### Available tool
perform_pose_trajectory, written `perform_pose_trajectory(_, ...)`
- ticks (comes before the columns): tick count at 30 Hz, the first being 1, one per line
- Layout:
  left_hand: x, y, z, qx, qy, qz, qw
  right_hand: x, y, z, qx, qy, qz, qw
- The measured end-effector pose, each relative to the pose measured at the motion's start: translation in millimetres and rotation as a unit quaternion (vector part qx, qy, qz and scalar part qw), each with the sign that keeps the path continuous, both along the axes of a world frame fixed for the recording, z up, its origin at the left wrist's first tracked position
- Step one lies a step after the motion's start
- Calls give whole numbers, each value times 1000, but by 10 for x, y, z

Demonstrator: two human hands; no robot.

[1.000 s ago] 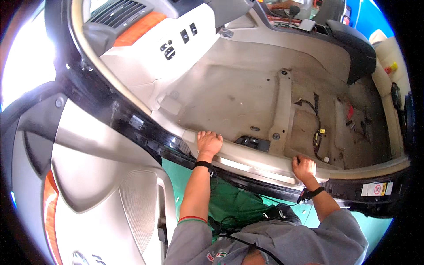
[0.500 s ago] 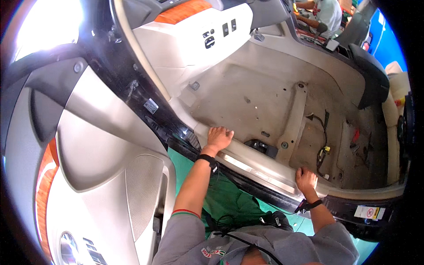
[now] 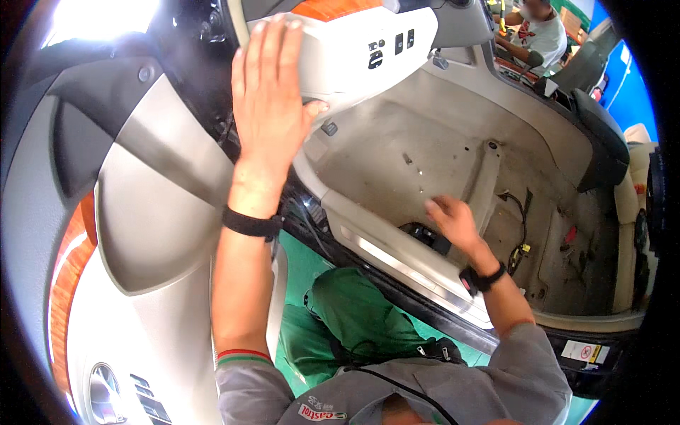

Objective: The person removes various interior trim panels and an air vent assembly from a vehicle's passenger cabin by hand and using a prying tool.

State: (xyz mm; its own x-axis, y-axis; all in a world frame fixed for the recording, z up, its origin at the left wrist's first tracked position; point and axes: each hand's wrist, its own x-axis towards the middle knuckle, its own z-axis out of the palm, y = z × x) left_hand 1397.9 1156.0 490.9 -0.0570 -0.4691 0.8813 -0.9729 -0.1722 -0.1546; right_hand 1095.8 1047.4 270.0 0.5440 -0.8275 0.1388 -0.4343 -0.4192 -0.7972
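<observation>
By dashboard, left hand; over floor, right hand: sill released.

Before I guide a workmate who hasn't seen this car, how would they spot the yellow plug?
Start at the car floor and go right, past the raised bar that crosses it. A dark cable lies there, with the yellow plug near its lower part. Its bright yellow sets it apart from the red piece farther right.

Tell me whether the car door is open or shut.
Open: the door panel stands away from the door sill, with green floor showing between them.
</observation>
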Motion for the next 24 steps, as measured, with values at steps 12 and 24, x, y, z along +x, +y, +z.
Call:
perform_pose_trajectory(12, 25, -165, 319, 115, -169, 0, 979, 2161, -155, 950, 99, -275, 117, 949)
perform_pose_trajectory(24, 64, -232, 338, 88, -191, 1, 978, 2291, -18, 863, 39, -347, 49, 936)
